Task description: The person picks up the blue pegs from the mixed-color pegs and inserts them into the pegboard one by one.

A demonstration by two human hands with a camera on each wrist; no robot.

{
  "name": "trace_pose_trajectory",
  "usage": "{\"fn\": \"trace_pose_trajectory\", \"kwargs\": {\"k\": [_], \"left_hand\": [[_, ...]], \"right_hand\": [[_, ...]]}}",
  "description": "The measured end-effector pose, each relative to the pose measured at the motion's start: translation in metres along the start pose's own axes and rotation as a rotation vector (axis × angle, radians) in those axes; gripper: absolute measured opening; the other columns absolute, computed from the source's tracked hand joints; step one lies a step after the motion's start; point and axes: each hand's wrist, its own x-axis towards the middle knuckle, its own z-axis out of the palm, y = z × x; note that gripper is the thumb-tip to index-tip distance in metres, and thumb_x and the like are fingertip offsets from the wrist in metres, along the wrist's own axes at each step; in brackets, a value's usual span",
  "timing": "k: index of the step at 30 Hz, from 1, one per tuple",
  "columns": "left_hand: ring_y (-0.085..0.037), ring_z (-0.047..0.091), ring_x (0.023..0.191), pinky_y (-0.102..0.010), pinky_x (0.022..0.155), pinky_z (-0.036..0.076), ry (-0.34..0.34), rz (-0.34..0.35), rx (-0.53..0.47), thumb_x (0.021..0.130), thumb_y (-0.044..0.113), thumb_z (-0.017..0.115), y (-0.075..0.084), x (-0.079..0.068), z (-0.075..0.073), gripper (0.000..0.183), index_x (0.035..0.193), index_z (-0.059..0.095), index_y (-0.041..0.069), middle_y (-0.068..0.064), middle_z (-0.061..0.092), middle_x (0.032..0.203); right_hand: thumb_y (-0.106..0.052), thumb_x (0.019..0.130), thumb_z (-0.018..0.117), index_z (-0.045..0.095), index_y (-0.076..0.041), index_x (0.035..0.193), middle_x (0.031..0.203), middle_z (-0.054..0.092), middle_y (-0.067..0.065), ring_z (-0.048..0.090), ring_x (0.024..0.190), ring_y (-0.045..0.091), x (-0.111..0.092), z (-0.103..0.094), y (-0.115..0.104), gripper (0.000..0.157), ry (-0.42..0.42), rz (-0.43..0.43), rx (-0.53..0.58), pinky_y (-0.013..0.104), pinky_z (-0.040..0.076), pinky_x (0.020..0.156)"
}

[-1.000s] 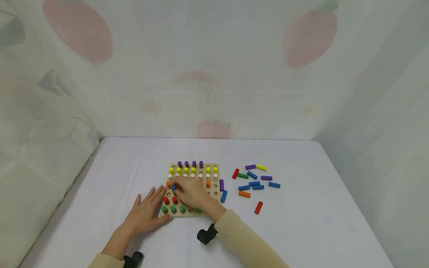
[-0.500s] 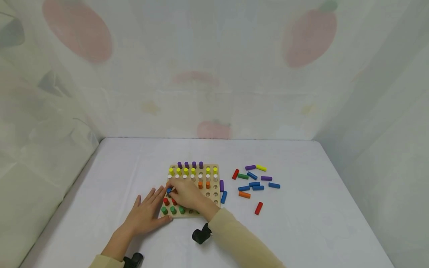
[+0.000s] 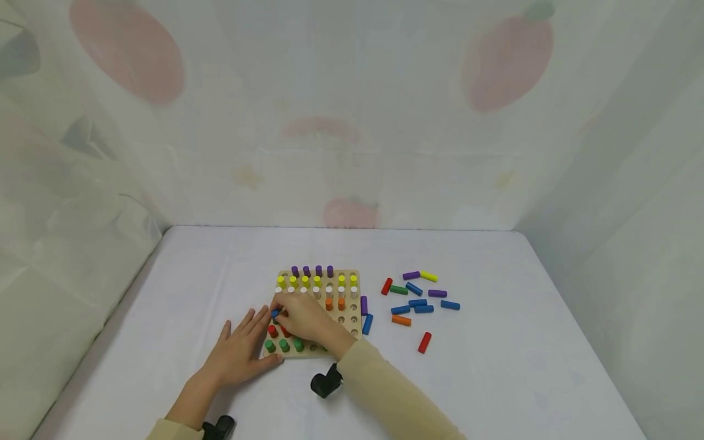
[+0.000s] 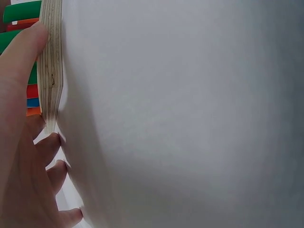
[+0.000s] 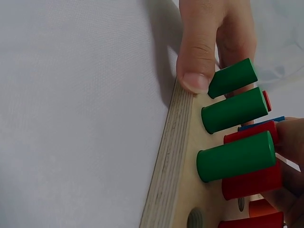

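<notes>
A wooden pegboard (image 3: 348,311) stands on the table, with rows of coloured pegs upright in it. My right hand (image 3: 305,319) is over its left half, pinching a blue peg (image 3: 275,314) between thumb and fingers at the left end of the row behind the red pegs (image 3: 272,330). The hand covers much of the middle rows. My left hand (image 3: 238,354) lies spread along the board's left side. In the right wrist view, the left thumb (image 5: 197,66) presses the front corner beside the green pegs (image 5: 236,154); in the left wrist view, the fingertips curve along the board's edge (image 4: 52,52).
Loose pegs lie to the right of the board, among them several blue ones (image 3: 423,308), an orange one (image 3: 401,320) and a red one (image 3: 425,342). A purple peg (image 3: 363,305) and a blue peg (image 3: 367,324) lie close against its right edge. A pale curtain (image 3: 352,153) rises behind the table.
My right hand has carried the blue peg left and slightly toward me, to the left end of its row. An orange peg's end at the left is now covered. The left hand stays put.
</notes>
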Motion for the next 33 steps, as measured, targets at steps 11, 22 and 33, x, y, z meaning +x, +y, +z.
{"fn": "trace_pose_trajectory", "kwargs": {"k": [11, 22, 33], "left_hand": [[-0.035, 0.025, 0.137, -0.07, 0.1, 0.014, -0.007, -0.006, -0.002, 0.072, 0.072, 0.055, -0.0001, 0.0001, 0.0003, 0.097, 0.146, 0.027, 0.016, -0.005, 0.029, 0.15], [-0.035, 0.024, 0.137, -0.07, 0.101, 0.014, -0.013, -0.011, 0.001, 0.072, 0.072, 0.055, 0.0013, 0.0002, -0.0015, 0.097, 0.145, 0.03, 0.014, -0.005, 0.028, 0.151], [-0.035, 0.025, 0.137, -0.071, 0.1, 0.014, -0.014, -0.012, 0.006, 0.072, 0.072, 0.056, 0.0002, 0.0006, -0.0008, 0.097, 0.145, 0.03, 0.014, -0.005, 0.029, 0.15]], "right_hand": [[-0.022, 0.09, 0.06, 0.063, -0.021, 0.101, 0.09, 0.063, -0.014, 0.05, 0.073, -0.005, -0.0007, -0.001, -0.0014, 0.012, -0.002, 0.006, -0.009, 0.007, 0.042, 0.067], [-0.022, 0.09, 0.06, 0.065, -0.019, 0.106, 0.094, 0.065, -0.011, 0.051, 0.073, -0.006, -0.0022, -0.0024, -0.0022, 0.017, 0.012, -0.011, -0.028, 0.006, 0.043, 0.07], [-0.021, 0.091, 0.058, 0.063, -0.02, 0.108, 0.103, 0.066, -0.011, 0.056, 0.083, -0.007, -0.0079, -0.0047, 0.0007, 0.018, 0.026, -0.009, 0.043, 0.005, 0.044, 0.07]]}}
